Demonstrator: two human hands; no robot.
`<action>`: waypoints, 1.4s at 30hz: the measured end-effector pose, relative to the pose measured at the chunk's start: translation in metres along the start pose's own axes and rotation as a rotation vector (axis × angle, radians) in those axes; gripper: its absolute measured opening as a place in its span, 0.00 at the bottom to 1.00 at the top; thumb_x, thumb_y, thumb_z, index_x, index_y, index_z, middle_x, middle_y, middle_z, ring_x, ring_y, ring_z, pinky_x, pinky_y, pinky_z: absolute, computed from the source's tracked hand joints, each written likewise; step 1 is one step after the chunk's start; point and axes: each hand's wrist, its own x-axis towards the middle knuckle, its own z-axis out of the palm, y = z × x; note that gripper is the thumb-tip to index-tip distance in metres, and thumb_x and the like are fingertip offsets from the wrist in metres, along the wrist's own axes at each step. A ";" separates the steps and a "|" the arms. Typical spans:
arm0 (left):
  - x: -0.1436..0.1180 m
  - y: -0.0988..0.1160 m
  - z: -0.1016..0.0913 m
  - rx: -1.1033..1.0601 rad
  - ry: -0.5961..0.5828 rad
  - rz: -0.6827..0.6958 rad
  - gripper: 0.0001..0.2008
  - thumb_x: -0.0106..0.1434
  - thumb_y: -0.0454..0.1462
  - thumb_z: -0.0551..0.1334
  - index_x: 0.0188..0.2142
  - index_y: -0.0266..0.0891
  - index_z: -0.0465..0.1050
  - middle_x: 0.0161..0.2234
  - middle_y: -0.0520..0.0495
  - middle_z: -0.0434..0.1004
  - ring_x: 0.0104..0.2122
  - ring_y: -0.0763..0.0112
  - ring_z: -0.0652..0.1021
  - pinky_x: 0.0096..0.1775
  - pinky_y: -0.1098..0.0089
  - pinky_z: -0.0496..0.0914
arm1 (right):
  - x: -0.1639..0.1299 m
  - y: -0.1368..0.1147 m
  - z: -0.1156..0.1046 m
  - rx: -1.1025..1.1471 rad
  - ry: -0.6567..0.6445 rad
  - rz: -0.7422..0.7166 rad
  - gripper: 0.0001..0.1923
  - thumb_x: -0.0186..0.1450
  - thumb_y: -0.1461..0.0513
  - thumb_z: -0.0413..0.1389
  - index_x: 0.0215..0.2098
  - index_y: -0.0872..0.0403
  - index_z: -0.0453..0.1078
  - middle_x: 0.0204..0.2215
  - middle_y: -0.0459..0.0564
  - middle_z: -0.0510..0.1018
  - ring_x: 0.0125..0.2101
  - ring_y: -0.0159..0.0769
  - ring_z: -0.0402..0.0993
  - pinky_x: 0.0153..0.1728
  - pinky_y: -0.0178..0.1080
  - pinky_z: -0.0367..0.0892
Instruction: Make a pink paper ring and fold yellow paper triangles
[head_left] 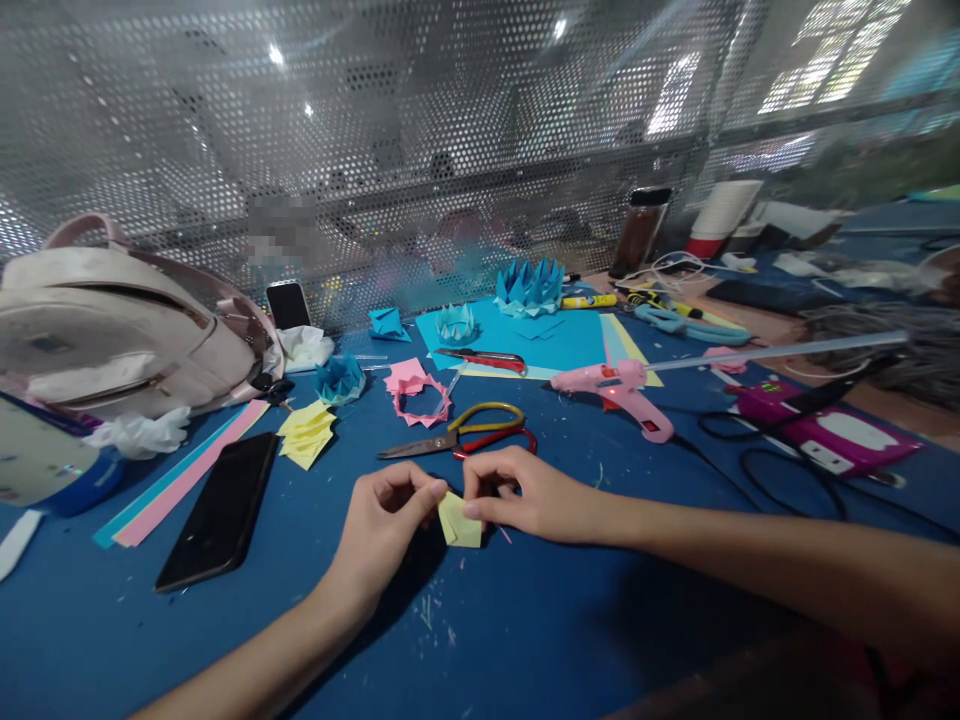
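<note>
Yellow paper (460, 523), a small folded piece, sits pinched between both hands just above the blue worktop (525, 620). The left hand (390, 520) grips its left edge with thumb and fingertips closed on it, and the right hand (517, 492) pinches its upper right corner the same way. Just beyond the hands lie scissors (461, 436) with yellow and red handles, blades pointing left. A pink paper ring (420, 395) lies behind them, and a stack of yellow paper squares (306, 433) lies to the left, near a black phone (221, 508) lying face up. A pink glue gun (626, 392) rests on the right, well apart from the hands. A pale bag (127, 325) stands at the far left.
</note>
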 end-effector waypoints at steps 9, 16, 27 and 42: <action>0.003 0.001 -0.004 0.041 0.070 0.007 0.18 0.55 0.49 0.69 0.22 0.36 0.74 0.20 0.51 0.71 0.23 0.72 0.70 0.28 0.74 0.63 | 0.000 -0.004 -0.003 0.018 0.010 0.033 0.10 0.65 0.58 0.59 0.31 0.57 0.70 0.26 0.47 0.78 0.27 0.31 0.73 0.28 0.32 0.65; 0.004 0.004 -0.007 0.064 0.090 0.024 0.18 0.55 0.48 0.69 0.21 0.37 0.73 0.19 0.51 0.70 0.22 0.73 0.69 0.27 0.74 0.63 | 0.000 -0.004 -0.003 0.008 -0.001 0.023 0.15 0.67 0.53 0.57 0.31 0.57 0.69 0.26 0.49 0.79 0.27 0.32 0.73 0.29 0.33 0.65; 0.003 -0.002 -0.008 0.070 -0.040 -0.006 0.14 0.51 0.44 0.71 0.30 0.36 0.77 0.25 0.48 0.77 0.25 0.70 0.74 0.29 0.73 0.66 | -0.001 0.000 -0.004 -0.156 0.070 -0.038 0.09 0.66 0.60 0.55 0.30 0.56 0.67 0.23 0.45 0.75 0.23 0.28 0.69 0.24 0.30 0.60; 0.003 -0.008 -0.016 0.501 -0.138 0.096 0.08 0.56 0.38 0.69 0.24 0.40 0.73 0.25 0.51 0.77 0.28 0.67 0.73 0.34 0.70 0.61 | -0.004 0.005 0.002 -0.538 0.078 -0.086 0.04 0.62 0.69 0.59 0.33 0.55 0.71 0.29 0.43 0.74 0.27 0.28 0.67 0.28 0.32 0.57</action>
